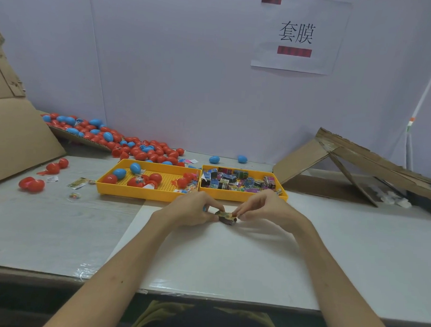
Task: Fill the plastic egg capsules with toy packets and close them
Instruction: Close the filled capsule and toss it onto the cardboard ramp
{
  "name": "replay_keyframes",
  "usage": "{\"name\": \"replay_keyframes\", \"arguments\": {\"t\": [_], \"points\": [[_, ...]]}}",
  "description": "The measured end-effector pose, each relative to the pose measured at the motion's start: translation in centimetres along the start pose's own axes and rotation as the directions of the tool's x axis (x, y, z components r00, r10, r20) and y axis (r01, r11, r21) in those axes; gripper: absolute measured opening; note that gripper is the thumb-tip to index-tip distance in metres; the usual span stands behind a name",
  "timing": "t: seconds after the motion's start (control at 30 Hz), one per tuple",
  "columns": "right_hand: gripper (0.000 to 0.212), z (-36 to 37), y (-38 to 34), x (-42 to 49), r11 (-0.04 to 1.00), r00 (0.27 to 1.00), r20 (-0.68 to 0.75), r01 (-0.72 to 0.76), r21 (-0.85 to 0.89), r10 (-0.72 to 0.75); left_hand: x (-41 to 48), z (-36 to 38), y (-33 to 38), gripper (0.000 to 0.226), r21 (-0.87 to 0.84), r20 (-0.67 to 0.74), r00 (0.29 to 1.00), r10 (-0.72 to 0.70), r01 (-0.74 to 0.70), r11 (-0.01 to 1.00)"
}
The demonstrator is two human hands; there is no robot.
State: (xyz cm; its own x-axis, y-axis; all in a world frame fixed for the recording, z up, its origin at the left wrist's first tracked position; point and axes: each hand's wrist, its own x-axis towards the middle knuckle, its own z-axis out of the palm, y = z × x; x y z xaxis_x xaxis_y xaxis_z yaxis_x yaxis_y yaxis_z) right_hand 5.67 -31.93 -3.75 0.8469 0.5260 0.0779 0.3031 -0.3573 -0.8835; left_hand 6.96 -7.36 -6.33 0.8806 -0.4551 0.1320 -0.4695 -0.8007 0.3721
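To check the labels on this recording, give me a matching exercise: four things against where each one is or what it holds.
Things:
1. left tray
2. right tray
3. packet
4. sign

States:
A. on the wall
B. pinched between left hand and right hand
C. holds packets
D. holds eggs

Pairs: 1-D, 2-C, 3-B, 4-A

Bright, even overhead light w/ cool tint, soft shadows lay under left hand [192, 209] & right hand [264, 210] on the desk [230, 258], faint glare on film [89, 269] at desk's front edge, wide-angle bowing twd frame edges, detail was soft throughout.
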Motion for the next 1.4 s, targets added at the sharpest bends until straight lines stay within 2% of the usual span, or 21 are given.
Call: {"name": "replay_keyframes", "arguments": {"t": [0.1,0.17,0.3,0.37,0.5,0.57,0.7,0.8,0.97,1.2,1.4], "points": [[0.011,-0.7,0.0,-0.2,0.993,0.993,-0.113,0.033,0.110,-0.020,-0.3,-0.2,0.2,0.036,-0.047,0.010,1.000,-0.014,0.014,0.999],[0.011,-0.8,0.0,-0.1,0.974,0.984,-0.178,0.059,0.218,-0.019,-0.7,-0.4,0.5,0.039,-0.164,0.001,1.000,0.003,-0.003,0.986],[0.020,-0.2,0.0,0.5,0.932,0.976,-0.217,0.111,0.345,-0.036,-0.9,-0.8,2.0,0.014,-0.532,-0.059,0.998,0.021,-0.049,0.845],[0.023,0.2,-0.1,0.8,0.940,0.977,-0.205,0.123,0.318,-0.059,-0.9,-0.9,2.7,0.016,-0.606,-0.085,0.996,0.003,-0.054,0.793],[0.025,0.9,-0.6,1.2,0.964,0.978,-0.198,0.106,0.243,-0.058,-0.9,-0.8,2.7,0.015,-0.657,-0.081,0.996,-0.038,-0.025,0.754],[0.020,1.1,-1.2,1.5,0.972,0.983,-0.175,0.086,0.218,-0.048,-0.9,-0.8,2.6,0.014,-0.671,-0.089,0.995,-0.050,-0.023,0.741],[0.018,1.2,-2.3,2.3,0.986,0.979,-0.198,0.084,0.143,-0.054,-1.0,-1.1,2.5,0.038,-0.704,-0.111,0.988,-0.109,-0.001,0.710],[0.019,2.1,-2.3,2.4,0.977,0.971,-0.228,0.109,0.185,-0.065,-0.9,-1.3,2.4,0.052,-0.732,-0.126,0.980,-0.153,0.013,0.681],[0.020,2.8,-1.5,2.0,0.958,0.963,-0.264,0.130,0.254,-0.061,-0.9,-1.2,2.1,0.013,-0.699,-0.045,0.986,-0.161,0.084,0.710],[0.023,3.0,-1.7,1.7,0.968,0.954,-0.290,0.135,0.211,-0.070,-1.1,-1.2,2.9,0.030,-0.720,0.018,0.989,-0.145,0.113,0.685],[0.025,3.4,-1.7,1.8,0.964,0.927,-0.376,0.112,0.241,-0.014,-1.1,-1.3,2.9,0.022,-0.774,-0.065,0.982,-0.176,0.062,0.630]]}}
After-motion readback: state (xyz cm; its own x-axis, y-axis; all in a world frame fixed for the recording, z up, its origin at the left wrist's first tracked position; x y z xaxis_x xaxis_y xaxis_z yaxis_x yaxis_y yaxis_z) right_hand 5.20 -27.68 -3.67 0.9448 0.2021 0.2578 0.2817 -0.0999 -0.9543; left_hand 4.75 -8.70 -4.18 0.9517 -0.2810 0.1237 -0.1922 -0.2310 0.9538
